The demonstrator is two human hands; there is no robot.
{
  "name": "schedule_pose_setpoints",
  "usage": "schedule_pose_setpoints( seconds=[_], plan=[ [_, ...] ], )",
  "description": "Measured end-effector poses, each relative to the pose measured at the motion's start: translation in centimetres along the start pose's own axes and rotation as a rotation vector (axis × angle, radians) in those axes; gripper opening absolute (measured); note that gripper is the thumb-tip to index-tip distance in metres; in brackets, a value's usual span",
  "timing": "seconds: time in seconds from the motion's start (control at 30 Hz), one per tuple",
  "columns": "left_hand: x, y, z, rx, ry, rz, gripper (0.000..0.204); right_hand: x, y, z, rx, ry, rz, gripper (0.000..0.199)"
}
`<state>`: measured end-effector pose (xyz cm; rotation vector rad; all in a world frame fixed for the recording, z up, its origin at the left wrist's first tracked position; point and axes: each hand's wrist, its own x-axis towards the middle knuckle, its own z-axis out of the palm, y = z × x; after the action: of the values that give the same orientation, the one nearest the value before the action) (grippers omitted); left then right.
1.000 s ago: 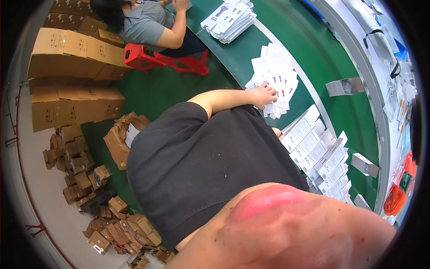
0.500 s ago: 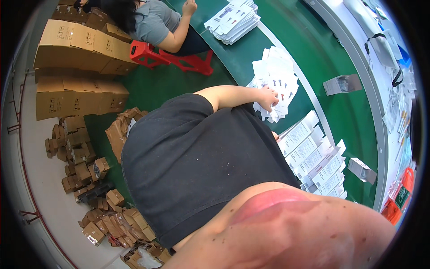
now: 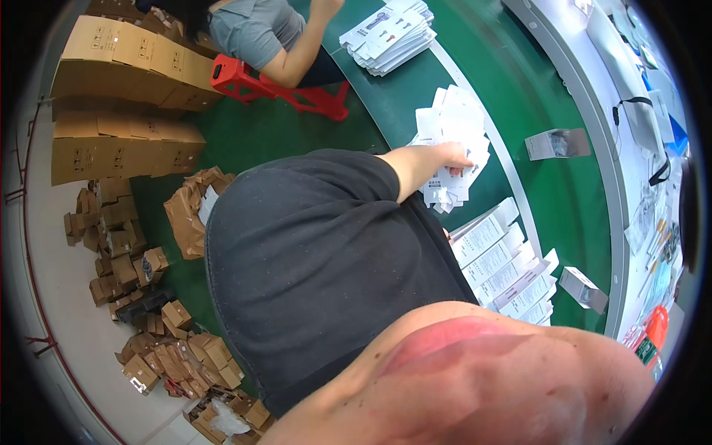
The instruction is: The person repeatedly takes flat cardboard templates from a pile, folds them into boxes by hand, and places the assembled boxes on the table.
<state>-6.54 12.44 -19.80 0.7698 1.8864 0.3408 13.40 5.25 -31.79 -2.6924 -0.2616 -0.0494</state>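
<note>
My left hand [image 3: 454, 155] reaches over a fanned pile of flat white printed cartons [image 3: 449, 111] on the green table. Its fingers are bent down and drawn together at one carton in the pile; what lies between the fingertips is partly hidden. Only a sliver of my right hand [image 3: 446, 233] shows past my black shirt, close to a row of standing white boxes [image 3: 483, 242]. Its fingers are hidden. Those boxes lean side by side, some with end flaps raised.
Beyond the pile is a neat stack of white cartons [image 3: 389, 37]. Two small boxes [image 3: 558, 144] stand on the green strip past a pale rail. A co-worker in grey [image 3: 256, 33] sits on a red stool [image 3: 315, 102]. Brown cardboard boxes [image 3: 122, 148] fill the left side.
My left hand has shifted slightly right over the pile, and its spread fingers have drawn together. The co-worker's arm has risen. The whole view has shifted a little.
</note>
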Motion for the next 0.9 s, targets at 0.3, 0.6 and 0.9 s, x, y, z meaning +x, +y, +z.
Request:
schedule_pose_setpoints(
  seconds=[0.3,0.6,0.9],
  plan=[
    [-1.6,1.5,-0.3,-0.123,-0.085,-0.04,0.041,3.2,7.9,11.1,-0.025,0.105,0.079,0.038],
    [-1.2,2.7,-0.5,-0.116,-0.15,-0.173,0.044,3.5,8.3,7.0,-0.13,0.267,0.189,0.038],
    [-1.1,2.5,-1.6,-0.093,-0.176,-0.176,0.053,-0.1,-13.6,-20.6,-0.184,0.125,0.204,0.039]
  ],
)
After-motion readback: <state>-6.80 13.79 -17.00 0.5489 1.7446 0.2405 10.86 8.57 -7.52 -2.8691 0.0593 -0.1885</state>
